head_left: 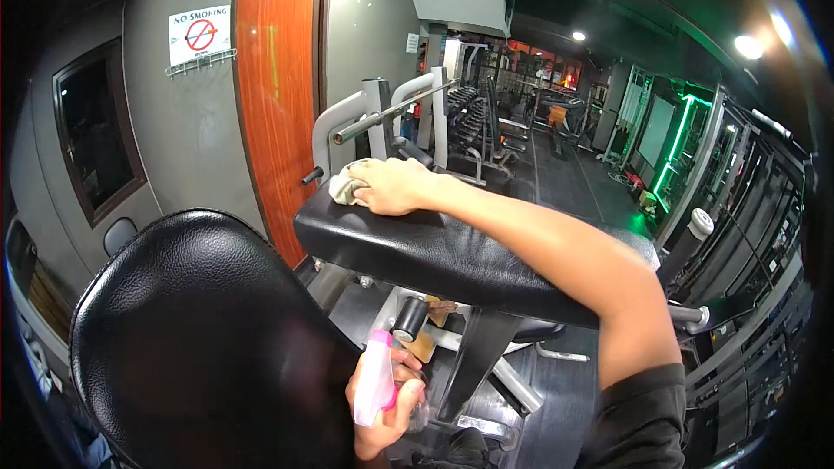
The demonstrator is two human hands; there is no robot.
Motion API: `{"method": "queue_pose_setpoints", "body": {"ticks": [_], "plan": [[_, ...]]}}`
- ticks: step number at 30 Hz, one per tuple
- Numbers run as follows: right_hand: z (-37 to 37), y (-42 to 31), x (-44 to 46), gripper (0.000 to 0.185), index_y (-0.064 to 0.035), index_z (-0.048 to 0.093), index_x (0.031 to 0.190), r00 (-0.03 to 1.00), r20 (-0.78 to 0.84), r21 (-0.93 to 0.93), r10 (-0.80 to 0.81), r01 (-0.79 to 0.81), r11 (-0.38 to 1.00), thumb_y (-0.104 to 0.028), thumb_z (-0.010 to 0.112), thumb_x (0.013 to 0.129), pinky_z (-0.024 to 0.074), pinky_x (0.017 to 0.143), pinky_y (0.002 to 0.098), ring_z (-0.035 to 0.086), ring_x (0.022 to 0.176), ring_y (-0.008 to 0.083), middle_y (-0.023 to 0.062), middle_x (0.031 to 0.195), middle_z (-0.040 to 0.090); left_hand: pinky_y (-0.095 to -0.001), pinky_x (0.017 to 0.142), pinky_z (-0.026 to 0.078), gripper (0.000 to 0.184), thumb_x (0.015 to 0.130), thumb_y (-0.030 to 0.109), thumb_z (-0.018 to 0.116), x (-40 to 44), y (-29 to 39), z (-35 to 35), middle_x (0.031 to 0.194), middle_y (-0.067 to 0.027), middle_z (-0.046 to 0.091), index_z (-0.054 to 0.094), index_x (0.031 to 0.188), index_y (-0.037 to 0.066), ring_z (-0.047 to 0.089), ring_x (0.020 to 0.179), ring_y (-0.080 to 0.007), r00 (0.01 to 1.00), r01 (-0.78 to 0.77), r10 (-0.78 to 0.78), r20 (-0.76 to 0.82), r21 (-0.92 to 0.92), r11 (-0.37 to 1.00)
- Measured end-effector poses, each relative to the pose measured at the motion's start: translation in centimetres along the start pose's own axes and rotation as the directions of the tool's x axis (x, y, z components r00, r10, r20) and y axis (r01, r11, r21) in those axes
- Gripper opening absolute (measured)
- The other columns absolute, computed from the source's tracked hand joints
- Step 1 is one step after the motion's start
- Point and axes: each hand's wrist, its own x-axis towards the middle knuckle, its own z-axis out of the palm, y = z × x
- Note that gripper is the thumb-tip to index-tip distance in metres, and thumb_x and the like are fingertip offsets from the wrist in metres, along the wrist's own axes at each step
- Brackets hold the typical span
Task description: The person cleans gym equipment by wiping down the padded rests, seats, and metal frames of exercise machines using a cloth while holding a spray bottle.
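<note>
My right hand [395, 186] is closed over a pale cloth [347, 186] and presses it on the left end of a long black padded bench [452, 247]. The arm reaches across the pad from the right. Lower down, my left hand [382, 417] grips a spray bottle [376, 379] with a pink and white trigger head. Its fingers wrap round the neck, and the bottle's body is mostly hidden. Beside this hand stands a black padded backrest [204, 313].
Behind the bench a metal bar [391, 113] rests on grey uprights. A black foam roller [410, 320] and steel legs [517, 386] sit below the pad. A wooden door [278, 104] is at the back left; a dumbbell rack [465, 113] stands further off.
</note>
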Motion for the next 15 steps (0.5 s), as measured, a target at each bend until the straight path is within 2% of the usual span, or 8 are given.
{"method": "queue_pose_setpoints", "body": {"ticks": [1,3,5,8,10,13,14,15], "plan": [[0.0,0.4,0.1,0.038,-0.01,0.049,0.127,1.0,-0.005,0.002,0.007,-0.007,1.0,-0.026,0.046,0.093,0.0477,0.088,0.0455,0.06,0.101,0.0387,0.0191,0.109,0.063,-0.025,0.059,0.048,0.029,0.083,0.0,0.06,-0.2,-0.4,-0.3,0.075,-0.0139,0.061,0.045,0.106,-0.007,0.059,0.06,-0.0136,1.0,-0.014,0.014,0.008,-0.001,1.0],[-0.5,1.0,0.2,0.04,-0.0218,0.049,0.131,0.98,0.185,0.106,0.08,-0.101,0.989,-0.03,0.047,0.091,0.046,0.091,0.0463,0.06,0.107,0.0348,0.0152,0.115,0.062,-0.0257,0.06,0.049,0.029,0.083,0.0,0.06,-0.2,-0.4,-0.3,0.074,-0.0133,0.061,0.045,0.107,-0.007,0.059,0.061,-0.014,1.0,-0.024,0.024,0.019,-0.007,1.0],[-2.2,0.3,-2.1,0.041,-0.0215,0.048,0.131,0.976,0.186,0.08,0.111,-0.128,0.989,-0.029,0.047,0.092,0.0463,0.09,0.0467,0.06,0.106,0.0355,0.0158,0.115,0.062,-0.0275,0.064,0.049,0.029,0.083,0.0,0.06,-0.2,0.5,-0.1,0.07,-0.0118,0.06,0.045,0.107,-0.007,0.06,0.064,-0.0157,0.999,0.054,-0.054,-0.001,-0.019,0.998],[-3.2,1.3,-5.2,0.04,-0.0206,0.05,0.13,0.983,0.16,0.022,0.094,-0.099,0.995,-0.025,0.049,0.091,0.0481,0.087,0.0468,0.061,0.102,0.0372,0.0174,0.114,0.062,-0.0284,0.067,0.049,0.028,0.083,-0.001,0.059,-0.1,0.3,-0.1,0.067,-0.0106,0.06,0.046,0.107,-0.007,0.059,0.066,-0.0162,1.0,0.012,-0.012,0.013,-0.004,1.0],[-5.0,1.1,-7.2,0.039,-0.0201,0.051,0.129,0.965,0.241,-0.036,0.1,-0.095,0.995,-0.02,0.051,0.09,0.0502,0.085,0.045,0.063,0.099,0.0359,0.0166,0.113,0.063,-0.0284,0.067,0.049,0.028,0.083,-0.002,0.059,-0.1,0.1,-0.1,0.066,-0.0105,0.06,0.046,0.107,-0.007,0.059,0.066,-0.016,1.0,-0.018,0.018,0.012,-0.014,1.0],[-8.5,0.1,-9.2,0.044,-0.0196,0.054,0.126,0.911,0.4,-0.269,0.098,0.014,0.963,-0.011,0.058,0.082,0.0523,0.083,0.0428,0.065,0.097,0.0323,0.0185,0.107,0.064,-0.0278,0.065,0.049,0.028,0.082,-0.004,0.058,0.0,-0.1,-0.3,0.068,-0.0107,0.06,0.046,0.107,-0.007,0.059,0.065,-0.015,0.999,-0.04,0.041,0.016,-0.029,0.999],[-10.8,-1.5,-9.3,0.037,-0.0142,0.061,0.116,0.863,0.468,-0.306,0.189,-0.043,0.951,-0.009,0.061,0.079,0.0533,0.08,0.0423,0.065,0.097,0.0309,0.0178,0.103,0.066,-0.0271,0.063,0.049,0.028,0.081,-0.006,0.057,0.0,-0.1,-0.2,0.07,-0.0112,0.06,0.046,0.107,-0.007,0.059,0.064,-0.0143,0.999,-0.032,0.033,0.032,-0.036,0.999],[-11.6,-1.4,-8.4,0.041,-0.0149,0.059,0.12,0.786,0.562,-0.39,0.255,-0.02,0.921,-0.009,0.061,0.079,0.0533,0.079,0.0419,0.065,0.095,0.0312,0.0172,0.101,0.066,-0.0257,0.061,0.048,0.029,0.081,-0.007,0.057,0.0,0.5,0.0,0.077,-0.0128,0.061,0.046,0.107,-0.007,0.059,0.062,-0.0129,0.998,0.058,-0.057,0.021,-0.065,0.996]]}}
